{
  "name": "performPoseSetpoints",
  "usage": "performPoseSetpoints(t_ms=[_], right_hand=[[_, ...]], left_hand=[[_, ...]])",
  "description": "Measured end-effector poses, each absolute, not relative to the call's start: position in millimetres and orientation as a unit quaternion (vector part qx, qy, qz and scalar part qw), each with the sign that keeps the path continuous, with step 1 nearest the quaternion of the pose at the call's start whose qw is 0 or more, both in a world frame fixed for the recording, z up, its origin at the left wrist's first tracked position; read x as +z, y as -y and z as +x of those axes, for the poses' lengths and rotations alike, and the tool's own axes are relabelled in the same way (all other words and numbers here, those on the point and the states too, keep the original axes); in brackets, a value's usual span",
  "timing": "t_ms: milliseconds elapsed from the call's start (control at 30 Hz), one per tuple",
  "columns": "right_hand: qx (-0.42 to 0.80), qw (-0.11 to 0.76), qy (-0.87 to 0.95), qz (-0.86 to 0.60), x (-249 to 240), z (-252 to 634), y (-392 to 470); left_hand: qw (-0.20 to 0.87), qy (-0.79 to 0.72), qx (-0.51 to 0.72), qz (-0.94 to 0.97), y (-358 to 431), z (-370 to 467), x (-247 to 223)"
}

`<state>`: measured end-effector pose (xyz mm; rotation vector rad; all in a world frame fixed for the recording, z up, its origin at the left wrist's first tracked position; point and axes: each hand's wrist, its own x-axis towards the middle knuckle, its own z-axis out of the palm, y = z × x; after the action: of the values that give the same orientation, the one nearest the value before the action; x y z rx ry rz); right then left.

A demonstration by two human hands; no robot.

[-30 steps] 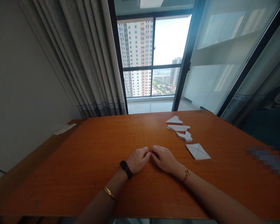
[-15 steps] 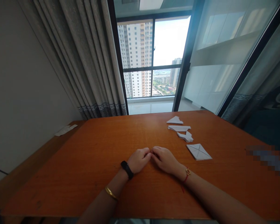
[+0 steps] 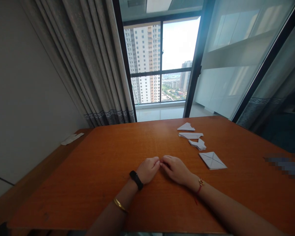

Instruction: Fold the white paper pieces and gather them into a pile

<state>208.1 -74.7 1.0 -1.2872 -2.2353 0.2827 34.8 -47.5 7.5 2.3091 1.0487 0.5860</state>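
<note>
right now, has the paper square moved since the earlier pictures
No; against the table, the paper square lies where it did. Only the whole view shifted slightly.

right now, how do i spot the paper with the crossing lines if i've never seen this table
On the brown table, look to the right of the person's right hand. The white, four-sided paper there is the closest one to that hand. Lines crossing near its middle set it apart from the three irregular white pieces farther back.
</note>
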Motion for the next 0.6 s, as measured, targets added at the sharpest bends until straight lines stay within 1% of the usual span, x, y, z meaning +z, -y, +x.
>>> performPoseSetpoints(t_ms=[167, 433, 600], right_hand=[[0.110, 0.275, 0.827, -0.477, -1.2, 207.7, 74.1], [0.122, 0.277, 0.826, -0.475, -0.4, 208.9, 74.2], [0.121, 0.290, 0.825, -0.470, -0.1, 209.1, 74.4]], left_hand=[[0.283, -0.393, 0.222, 0.846, 47.5, 34.8, 7.1], [0.249, -0.395, 0.218, 0.857, 47.3, 35.4, 2.5], [0.259, -0.385, 0.228, 0.856, 47.3, 36.2, 1.9]])
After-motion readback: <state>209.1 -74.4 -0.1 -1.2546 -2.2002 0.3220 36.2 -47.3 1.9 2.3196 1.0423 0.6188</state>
